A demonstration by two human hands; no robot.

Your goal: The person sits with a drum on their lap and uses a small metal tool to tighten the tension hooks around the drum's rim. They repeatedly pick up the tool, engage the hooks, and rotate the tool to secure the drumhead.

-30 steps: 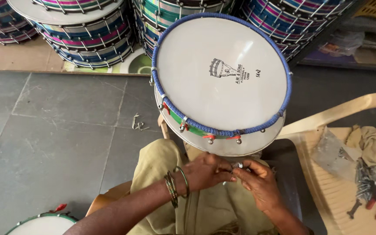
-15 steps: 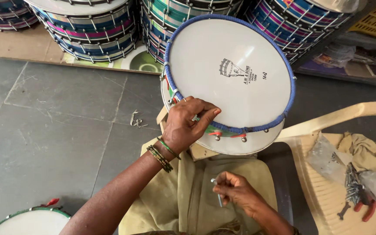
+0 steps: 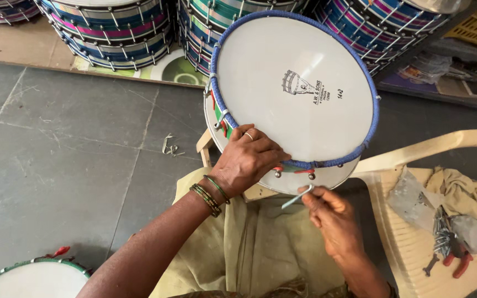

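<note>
A round drum (image 3: 299,83) with a white skin and a blue rim rests tilted against my lap. My left hand (image 3: 248,159), with bangles at the wrist and a ring, grips the near edge of its rim. My right hand (image 3: 332,221) pinches a thin metal rod (image 3: 297,196) just below the rim, close to the small bolts and red hooks (image 3: 305,172) on the drum's side. A khaki cloth (image 3: 260,248) covers my lap.
Stacks of striped drums (image 3: 111,27) stand along the back. A cream plastic chair (image 3: 415,243) on the right carries pliers with red handles (image 3: 454,256), metal screws, a plastic bag and a rag. Another drum (image 3: 28,278) lies at bottom left. A metal scrap (image 3: 169,146) lies on the grey floor.
My left hand left my lap and took hold of the drum's rim. The drum tipped up and shifted right. My right hand lifted the metal rod towards the rim.
</note>
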